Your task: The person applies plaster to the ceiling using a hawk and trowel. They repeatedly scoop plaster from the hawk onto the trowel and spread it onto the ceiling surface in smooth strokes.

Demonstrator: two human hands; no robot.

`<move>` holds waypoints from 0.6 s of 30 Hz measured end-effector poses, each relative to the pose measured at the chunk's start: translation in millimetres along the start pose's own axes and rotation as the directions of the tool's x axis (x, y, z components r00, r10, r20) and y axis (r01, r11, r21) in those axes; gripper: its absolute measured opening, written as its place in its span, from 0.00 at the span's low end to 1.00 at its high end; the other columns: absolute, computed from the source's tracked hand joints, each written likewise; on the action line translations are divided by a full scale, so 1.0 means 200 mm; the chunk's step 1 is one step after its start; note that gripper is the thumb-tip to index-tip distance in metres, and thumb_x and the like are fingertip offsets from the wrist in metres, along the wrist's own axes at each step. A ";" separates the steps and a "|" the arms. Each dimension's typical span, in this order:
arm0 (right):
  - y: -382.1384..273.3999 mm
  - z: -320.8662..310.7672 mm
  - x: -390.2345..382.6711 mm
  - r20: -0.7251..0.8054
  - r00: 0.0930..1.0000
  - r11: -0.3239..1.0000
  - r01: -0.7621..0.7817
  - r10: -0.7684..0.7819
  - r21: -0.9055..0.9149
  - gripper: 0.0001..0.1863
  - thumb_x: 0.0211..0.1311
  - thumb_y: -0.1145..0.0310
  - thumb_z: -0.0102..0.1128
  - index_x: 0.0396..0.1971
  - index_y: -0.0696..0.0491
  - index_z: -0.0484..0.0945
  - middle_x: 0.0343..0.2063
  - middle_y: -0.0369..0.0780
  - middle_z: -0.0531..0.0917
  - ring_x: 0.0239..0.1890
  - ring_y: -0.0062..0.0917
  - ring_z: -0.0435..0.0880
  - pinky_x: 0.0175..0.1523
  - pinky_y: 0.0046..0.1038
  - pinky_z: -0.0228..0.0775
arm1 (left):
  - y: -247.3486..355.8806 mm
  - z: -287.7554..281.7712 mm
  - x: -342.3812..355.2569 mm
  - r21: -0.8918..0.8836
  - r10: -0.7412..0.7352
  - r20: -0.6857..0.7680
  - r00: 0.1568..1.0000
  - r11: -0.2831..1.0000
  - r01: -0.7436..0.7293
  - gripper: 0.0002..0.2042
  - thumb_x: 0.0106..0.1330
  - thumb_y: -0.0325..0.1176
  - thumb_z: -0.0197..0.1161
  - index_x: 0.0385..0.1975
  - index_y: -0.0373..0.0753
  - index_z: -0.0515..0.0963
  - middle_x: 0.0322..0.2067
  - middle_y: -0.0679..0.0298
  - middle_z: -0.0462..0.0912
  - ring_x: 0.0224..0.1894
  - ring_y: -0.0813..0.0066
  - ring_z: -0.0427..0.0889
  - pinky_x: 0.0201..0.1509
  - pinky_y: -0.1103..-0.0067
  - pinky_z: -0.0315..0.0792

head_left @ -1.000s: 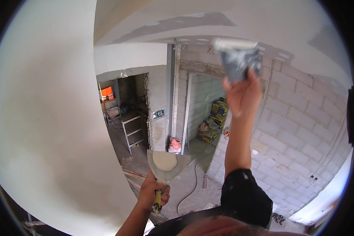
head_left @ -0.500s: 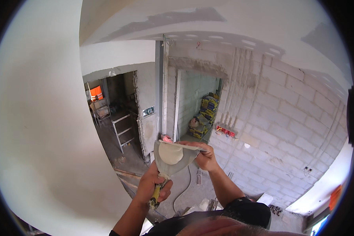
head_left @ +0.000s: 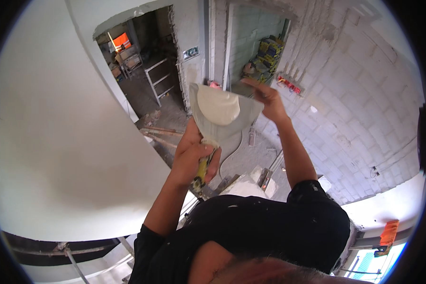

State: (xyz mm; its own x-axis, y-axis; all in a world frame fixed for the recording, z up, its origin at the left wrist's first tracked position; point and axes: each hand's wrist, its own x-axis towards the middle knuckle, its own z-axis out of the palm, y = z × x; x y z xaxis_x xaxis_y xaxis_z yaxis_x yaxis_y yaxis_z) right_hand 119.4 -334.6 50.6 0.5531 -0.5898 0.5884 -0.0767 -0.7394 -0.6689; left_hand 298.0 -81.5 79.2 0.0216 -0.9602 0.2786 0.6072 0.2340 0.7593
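My left hand (head_left: 190, 158) is wrapped round the yellow, filler-smeared handle (head_left: 201, 171) of a wide putty knife. Its broad grey blade (head_left: 217, 124) points away from me and carries a thick, smooth mound of cream-coloured filler (head_left: 218, 105) toward its far edge. My right hand (head_left: 270, 102) is beside the blade's right corner, the index finger stretched out to the left and the other fingers bent. Something thin and dark seems to sit in those fingers, seen edge-on, but its kind does not show.
A smooth pale wall (head_left: 57, 142) curves close on my left. Beyond are a doorway with a metal ladder (head_left: 158, 83) and another with stacked bags (head_left: 269, 54). A block wall (head_left: 359, 94) with a red socket box (head_left: 288, 84) stands right. Boards (head_left: 163, 132) lie on the floor.
The view has tipped downward, showing more of my torso and the floor. My right hand has moved off the blade's far edge to its right corner. The filler stays on the blade.
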 end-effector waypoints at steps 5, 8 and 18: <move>-0.02 -0.05 -0.18 -0.108 0.859 0.466 -0.162 0.500 0.870 0.14 0.70 0.69 0.50 0.50 0.57 0.76 0.41 0.43 0.87 0.45 0.30 0.87 0.47 0.34 0.80 | -0.18 -0.15 0.10 0.202 0.231 -0.286 0.930 0.963 -0.177 0.30 0.66 0.24 0.50 0.70 0.42 0.53 0.47 0.54 0.77 0.34 0.73 0.78 0.29 0.78 0.76; -0.21 -0.03 -0.33 0.186 0.865 0.218 -0.316 0.465 0.923 0.16 0.70 0.66 0.49 0.52 0.58 0.74 0.41 0.43 0.87 0.41 0.30 0.88 0.39 0.33 0.80 | -0.27 -0.26 0.15 0.384 0.357 -0.238 0.903 0.889 -0.250 0.29 0.68 0.23 0.51 0.70 0.42 0.54 0.48 0.56 0.78 0.41 0.74 0.77 0.37 0.77 0.76; -0.31 0.31 -0.39 0.438 0.735 -0.083 -0.466 0.518 0.881 0.15 0.66 0.67 0.48 0.46 0.60 0.74 0.37 0.43 0.85 0.34 0.32 0.88 0.35 0.37 0.79 | -0.33 -0.42 0.16 0.933 0.413 0.279 0.867 0.099 -0.347 0.31 0.60 0.16 0.56 0.68 0.34 0.67 0.67 0.52 0.70 0.58 0.54 0.76 0.64 0.68 0.68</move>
State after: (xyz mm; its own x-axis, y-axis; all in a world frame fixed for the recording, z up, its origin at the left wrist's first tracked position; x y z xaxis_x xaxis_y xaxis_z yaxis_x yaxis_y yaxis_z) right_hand 132.1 -223.1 19.2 0.7301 -0.6740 -0.1126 0.4791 0.6224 -0.6190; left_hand 325.0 -140.4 -10.6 0.0479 -0.6935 0.7189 -0.6879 0.4989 0.5271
